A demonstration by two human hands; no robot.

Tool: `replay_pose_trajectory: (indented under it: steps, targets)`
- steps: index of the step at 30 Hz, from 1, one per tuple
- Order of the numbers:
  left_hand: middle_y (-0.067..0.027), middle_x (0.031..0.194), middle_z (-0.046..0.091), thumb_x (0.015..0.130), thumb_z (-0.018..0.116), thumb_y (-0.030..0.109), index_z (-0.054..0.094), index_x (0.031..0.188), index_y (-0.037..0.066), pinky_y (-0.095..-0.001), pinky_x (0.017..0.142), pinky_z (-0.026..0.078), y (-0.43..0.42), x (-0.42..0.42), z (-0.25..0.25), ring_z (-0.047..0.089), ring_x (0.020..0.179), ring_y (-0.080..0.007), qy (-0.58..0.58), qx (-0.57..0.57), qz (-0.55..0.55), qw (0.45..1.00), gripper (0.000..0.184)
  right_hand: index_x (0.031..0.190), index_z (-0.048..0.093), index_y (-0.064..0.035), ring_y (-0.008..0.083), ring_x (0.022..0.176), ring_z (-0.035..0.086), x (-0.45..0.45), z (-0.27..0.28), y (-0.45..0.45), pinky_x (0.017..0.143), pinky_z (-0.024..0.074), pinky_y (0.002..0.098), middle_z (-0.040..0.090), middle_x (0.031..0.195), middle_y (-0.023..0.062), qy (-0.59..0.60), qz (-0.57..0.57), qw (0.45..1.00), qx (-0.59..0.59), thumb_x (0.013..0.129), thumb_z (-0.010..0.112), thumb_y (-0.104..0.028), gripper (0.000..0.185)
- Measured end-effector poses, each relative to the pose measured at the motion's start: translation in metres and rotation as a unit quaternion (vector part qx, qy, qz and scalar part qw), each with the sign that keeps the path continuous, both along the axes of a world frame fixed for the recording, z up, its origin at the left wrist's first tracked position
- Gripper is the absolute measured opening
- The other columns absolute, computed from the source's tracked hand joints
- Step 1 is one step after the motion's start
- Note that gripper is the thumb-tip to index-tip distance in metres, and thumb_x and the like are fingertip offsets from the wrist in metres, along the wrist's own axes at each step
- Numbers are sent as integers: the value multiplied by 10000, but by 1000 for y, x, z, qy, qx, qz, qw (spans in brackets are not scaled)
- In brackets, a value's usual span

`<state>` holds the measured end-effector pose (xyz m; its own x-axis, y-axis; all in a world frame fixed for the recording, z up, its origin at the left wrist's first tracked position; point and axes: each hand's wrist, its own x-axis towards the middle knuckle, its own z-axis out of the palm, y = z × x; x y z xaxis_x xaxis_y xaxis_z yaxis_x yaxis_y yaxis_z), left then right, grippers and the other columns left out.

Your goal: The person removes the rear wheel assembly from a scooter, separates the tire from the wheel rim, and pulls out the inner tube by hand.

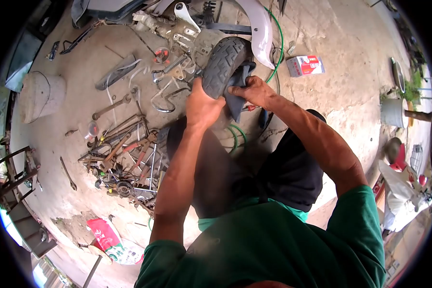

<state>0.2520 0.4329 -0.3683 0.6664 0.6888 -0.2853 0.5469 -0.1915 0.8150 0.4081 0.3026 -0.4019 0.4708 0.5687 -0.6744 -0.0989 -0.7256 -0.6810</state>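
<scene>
Black rubber tire (221,65) up in front of a pair of black pants (293,175), right next to dirty metal engine parts (189,36) and a pale mudguard (261,36). Left hand (205,106) closed around the near left side of the tire, tight on the rubber, with some fingers out of sight. Right hand (258,92) on the other side, mostly closed, with thumb and fingers pinched on a dark, floppy rubber flap (235,104). Flap right at the hollow side of the tire, poking up above the thumb and hanging down below it. Cannot tell how much of it goes inside.

Just under the right hand, a small red handle (249,108). Past the mudguard, a green hose (279,45), with more loops down near the pants. To the right, a red and white box (305,66) on the dusty floor (350,103).

On the left, near the tire, a metal spring (176,64) and bent bars. Farther left, an old wrench (112,107) and a big, messy pile of tools (141,149). Well apart from the pile, one more wrench alone. At the far left, a dirty white bucket (41,98). Lower down, a red and white bag (111,240).
</scene>
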Motion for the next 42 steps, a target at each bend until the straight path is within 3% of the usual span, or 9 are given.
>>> replay_pose_trajectory:
  steps: [3,8,18,21,24,27,34,40,42]
  targets:
    - [-304,1052,713,747,757,169,497,1283,4,-508,891,545,0,-1,-1,693,1023,-478,13,26,-18,999,619,1070,714,-6,209,796,691,-5,7,6,573,536,423,712,918,98,-13,-34,999,-18,778,823,-618,687]
    - [-284,1028,711,725,760,144,527,1209,-24,-468,872,544,-1,0,3,713,996,-433,0,16,-6,1000,563,1136,688,46,279,934,732,-17,11,8,693,580,473,739,1042,175,-101,-1,992,-79,803,777,-672,796]
    - [-277,1017,723,742,760,151,529,1219,-11,-468,890,548,-4,-2,1,719,1015,-428,3,13,-2,1000,554,1066,667,91,292,669,725,-8,21,8,484,573,393,730,979,204,-89,36,994,-59,851,753,-654,780]
    - [-286,1057,713,747,779,155,529,1239,-18,-461,906,544,1,-4,0,713,1043,-421,9,11,7,1000,579,1063,672,99,319,736,732,-13,15,15,588,592,408,727,972,227,-68,30,996,-59,860,756,-625,757]
    - [-275,1095,709,749,802,150,531,1254,-36,-444,911,542,4,-6,-5,712,1062,-396,-13,31,18,999,602,1025,700,79,211,655,650,-24,18,16,616,548,371,706,806,148,-173,35,983,-41,891,754,-570,666]
    - [-304,1118,705,746,800,214,483,1328,-23,-486,942,537,12,-6,-22,677,1091,-475,-35,36,10,999,704,1102,691,72,376,963,731,-20,24,13,872,553,436,743,980,250,-76,27,997,19,869,743,-548,665]
    - [-235,1111,706,740,804,147,538,1260,-44,-417,904,532,12,-6,-20,702,1019,-340,-49,24,9,998,615,1156,702,30,331,899,742,-60,18,-22,831,567,418,755,909,175,-147,-50,978,140,838,758,-492,614]
    - [-164,1287,636,738,808,21,492,1412,-59,-362,1003,492,14,-9,-27,641,1107,-255,-123,-33,30,991,749,1159,711,-11,183,813,691,-96,-44,-78,768,540,323,747,912,90,4,-137,966,221,912,748,-310,389]
    - [-157,1304,629,745,791,-4,487,1420,-55,-363,1034,473,22,-11,-35,632,1130,-249,-130,-36,15,991,742,1097,709,-14,225,786,718,-100,-61,-78,753,558,346,745,846,98,17,-196,953,232,892,756,-274,334]
